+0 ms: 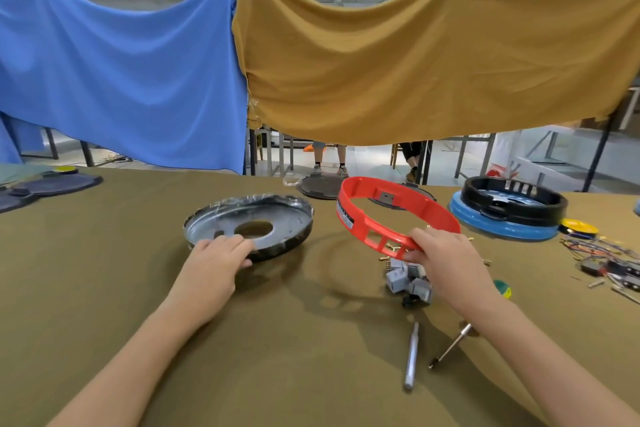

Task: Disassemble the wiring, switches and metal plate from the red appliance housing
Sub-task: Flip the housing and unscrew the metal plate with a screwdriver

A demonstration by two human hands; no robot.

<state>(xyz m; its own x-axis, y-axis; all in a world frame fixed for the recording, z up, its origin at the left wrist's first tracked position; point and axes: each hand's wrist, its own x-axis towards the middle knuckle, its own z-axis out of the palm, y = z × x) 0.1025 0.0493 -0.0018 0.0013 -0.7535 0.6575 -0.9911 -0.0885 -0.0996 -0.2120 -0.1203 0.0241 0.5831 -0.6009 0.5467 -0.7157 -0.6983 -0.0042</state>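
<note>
red plastic, the ring-shaped housing (pixel 394 215) is lifted off the desk (pixel 311 340) and tilted, its near rim pinched by the right hand (pixel 446 260), thumb under and fingers (pixel 424 236) curled over the edge. a white label with dark print sits on the ring's left wall, too small to read. the left hand (pixel 214 263) grips the near rim of the metal plate (pixel 249 227), its fingers (pixel 239 241) curled over the edge into the dish; the plate lies flat on the desk, well to the left of the ring. just below the right fingers lie grey switch blocks (pixel 407 282) and small brass terminals. nearer the person than that hand lie a silver tool handle (pixel 412 357) and a screwdriver (pixel 450 345). far to the right of the fingers, a tangle of wires (pixel 602 253) rests beside a black and blue housing (pixel 509 211).
</note>
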